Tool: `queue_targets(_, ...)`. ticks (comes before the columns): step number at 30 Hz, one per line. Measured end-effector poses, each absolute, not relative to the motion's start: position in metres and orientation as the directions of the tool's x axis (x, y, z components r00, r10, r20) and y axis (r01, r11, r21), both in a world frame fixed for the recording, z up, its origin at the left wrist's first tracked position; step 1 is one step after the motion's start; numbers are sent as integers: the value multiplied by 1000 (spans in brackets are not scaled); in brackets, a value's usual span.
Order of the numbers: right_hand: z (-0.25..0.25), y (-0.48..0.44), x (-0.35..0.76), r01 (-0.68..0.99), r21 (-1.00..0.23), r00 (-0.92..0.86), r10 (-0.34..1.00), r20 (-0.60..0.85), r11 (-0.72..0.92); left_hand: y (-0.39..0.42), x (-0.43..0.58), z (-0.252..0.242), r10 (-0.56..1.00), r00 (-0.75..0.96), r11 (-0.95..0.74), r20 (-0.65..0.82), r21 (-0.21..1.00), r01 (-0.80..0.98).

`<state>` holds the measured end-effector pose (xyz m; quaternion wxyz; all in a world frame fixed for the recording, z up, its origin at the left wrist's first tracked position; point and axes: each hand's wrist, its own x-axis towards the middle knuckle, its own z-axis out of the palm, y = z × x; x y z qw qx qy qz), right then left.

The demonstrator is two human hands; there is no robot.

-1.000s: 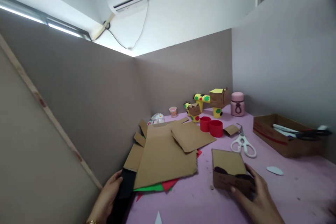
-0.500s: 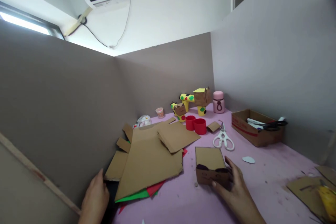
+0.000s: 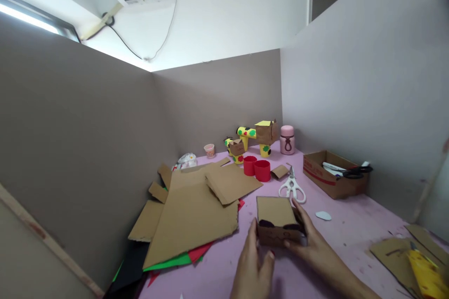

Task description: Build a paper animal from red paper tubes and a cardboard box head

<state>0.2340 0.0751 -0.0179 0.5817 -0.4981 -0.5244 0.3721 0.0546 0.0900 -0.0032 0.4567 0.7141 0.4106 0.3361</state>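
A small cardboard box (image 3: pixel 276 235) with black rounded pieces along its front top edge and drawn lines on its front sits on the pink table. My right hand (image 3: pixel 310 242) grips its right side, thumb at the front and fingers along the side. At the left side is my left hand (image 3: pixel 253 261), its index finger against or very near the box, thumb apart and off the front. White-handled scissors (image 3: pixel 292 191) lie just behind the box. Two red paper rings (image 3: pixel 262 171) stand farther back, beside a small folded cardboard piece (image 3: pixel 279 171).
Large cardboard sheets (image 3: pixel 192 210) cover the left side, over green and red paper. Yellow spotted animal figures (image 3: pixel 265 133), a pink flask (image 3: pixel 287 140) and a paper cup (image 3: pixel 209 151) stand at the back. An open box (image 3: pixel 335 187) of pens and scissors is at right, near a yellow tool (image 3: pixel 426 273).
My left hand has moved right from the cardboard sheets to the box's left side. My right hand stays at the box. The view has shifted slightly.
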Motion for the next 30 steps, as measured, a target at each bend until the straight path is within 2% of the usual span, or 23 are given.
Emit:
queue_targets(3,-27,80,243,92,-965,214,941,261,247,89,63,-20,901,410,-273,144,922,275)
queue_targets(8,-37,82,245,159,-966,240,941,237,203,91,56,-51,873,457,-331,171,896,296)
queue_targets(12,-47,84,240,218,-965,334,918,216,148,94,49,-67,847,485,-437,217,804,403)
queue_targets(14,-54,86,240,168,-975,405,891,205,148,95,48,-70,833,500,-475,237,770,426)
queue_targets(18,-51,86,243,90,-982,555,810,188,166,98,49,-69,860,474,-428,191,774,466)
queue_targets(23,-16,64,237,202,-920,685,624,377,335,96,50,-63,827,519,-461,216,788,408)
queue_targets(30,-38,51,211,513,-744,495,560,664,429,89,53,-51,813,519,-516,265,741,429)
